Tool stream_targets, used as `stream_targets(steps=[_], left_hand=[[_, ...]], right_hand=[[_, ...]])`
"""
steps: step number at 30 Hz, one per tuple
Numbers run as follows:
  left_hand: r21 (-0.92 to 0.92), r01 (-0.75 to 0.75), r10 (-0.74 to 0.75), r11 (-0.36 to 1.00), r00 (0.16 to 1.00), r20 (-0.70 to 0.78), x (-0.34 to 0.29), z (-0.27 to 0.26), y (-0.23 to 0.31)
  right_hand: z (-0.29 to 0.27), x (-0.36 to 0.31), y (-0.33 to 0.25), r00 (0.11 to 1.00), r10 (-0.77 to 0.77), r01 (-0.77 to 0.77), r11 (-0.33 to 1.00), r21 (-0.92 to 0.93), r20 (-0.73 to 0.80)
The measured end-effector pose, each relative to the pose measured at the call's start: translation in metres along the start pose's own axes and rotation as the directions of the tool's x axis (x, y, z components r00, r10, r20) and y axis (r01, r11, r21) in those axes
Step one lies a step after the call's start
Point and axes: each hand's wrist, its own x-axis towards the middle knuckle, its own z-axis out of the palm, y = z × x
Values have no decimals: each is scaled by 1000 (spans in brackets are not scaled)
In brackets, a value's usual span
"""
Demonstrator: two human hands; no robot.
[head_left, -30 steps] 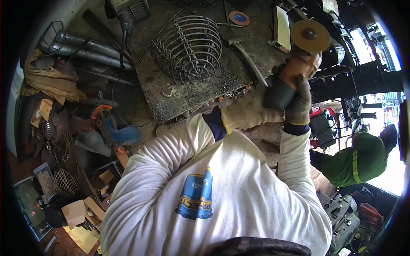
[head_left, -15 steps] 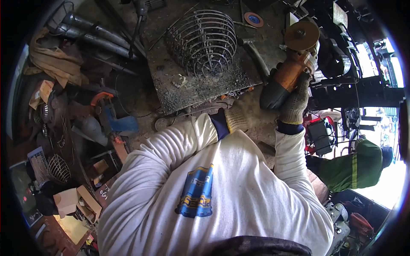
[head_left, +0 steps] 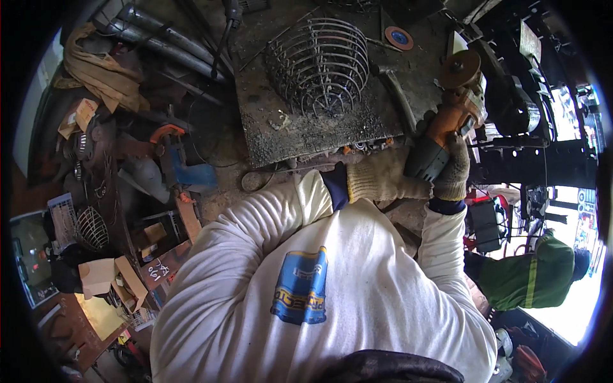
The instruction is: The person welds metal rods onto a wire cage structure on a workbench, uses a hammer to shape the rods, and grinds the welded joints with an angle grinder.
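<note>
My right hand [head_left: 454, 167], in a knitted work glove, is wrapped around the body of an orange and dark grey angle grinder [head_left: 445, 122]. A worn brown disc [head_left: 460, 68] is fitted at the grinder's far end. My left hand [head_left: 386, 180], also gloved, reaches across in front of me to the dark rear end of the grinder. Its fingers are partly hidden and blurred there, so their grip does not show. Beyond both hands, a domed cage of bent metal rods [head_left: 322, 67] rests on a dirty metal worktable [head_left: 274, 150].
A blue-centred disc [head_left: 399, 38] and a hammer [head_left: 397, 96] lie on the table right of the cage. Metal pipes [head_left: 169, 45], a cloth [head_left: 102, 70] and an open cardboard box [head_left: 102, 277] are at left. At right is a person in green [head_left: 527, 277].
My left hand has moved right, from in front of my chest to the grinder's rear end. The right hand keeps its hold on the grinder. The whole view has shifted slightly.
</note>
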Motion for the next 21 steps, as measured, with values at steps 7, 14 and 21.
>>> stream_targets(steps=[7,14,21], left_hand=[[776,-27,134,630,988,-74,8,-165,49],[957,262,-146,126,959,-244,100,-285,-20],[-171,254,-190,952,927,322,135,-362,-146]], right_hand=[[-18,-14,-8,992,-94,82,987,-135,-84],[-20,-35,18,972,-63,14,978,-207,-228],[26,-75,47,924,-97,9,973,-232,-369]])
